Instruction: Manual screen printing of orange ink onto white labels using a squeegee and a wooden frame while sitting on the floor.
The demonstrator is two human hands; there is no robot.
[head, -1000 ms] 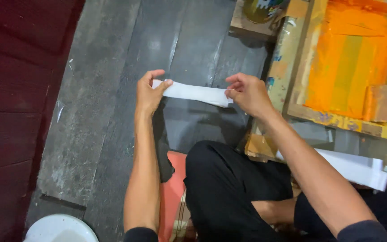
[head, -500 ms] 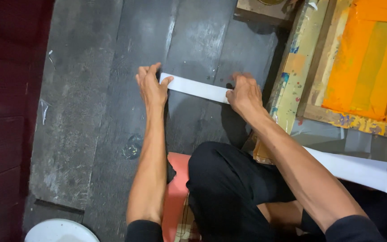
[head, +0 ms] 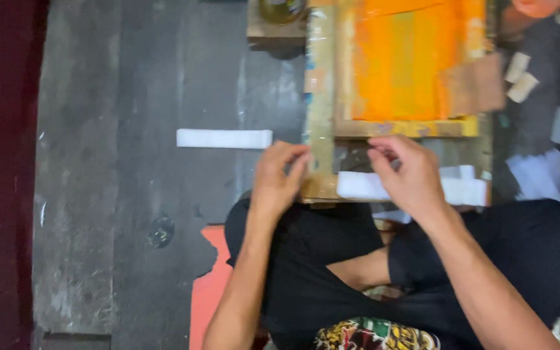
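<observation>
Left hand: the left hand (head: 279,176) hovers at the near-left corner of the wooden frame (head: 322,84), fingers curled inward with thumb and fingertips close together; nothing can be seen pinched in its grip.

Right hand: the right hand (head: 408,174) is over a stack of white strips (head: 358,186) lying along the frame's near edge, fingers bent down towards the top one. Whether the grip has closed on a strip cannot be told, as the hand itself covers the contact.

White strip: one white paper strip (head: 224,138) lies flat and alone on the dark floor (head: 131,194), left of the frame and well apart from both hands.

Frame: the wooden screen frame carries a panel smeared with orange ink (head: 409,58); its far side is cut off by the top edge of the view.

Hidden or unclear: the middle of the white stack is covered by the right hand. Pale scraps (head: 520,78) and sheets to the right of the frame are blurred. A round container (head: 281,9) beyond the frame is cut off at the top.

Seated person: black-clad crossed legs (head: 332,259) fill the lower view, resting on an orange mat (head: 209,291).

Change from half a second ago: both hands then pressed the ends of the white strip against the floor; now it lies released, and both hands have moved right to the frame's near edge.
</observation>
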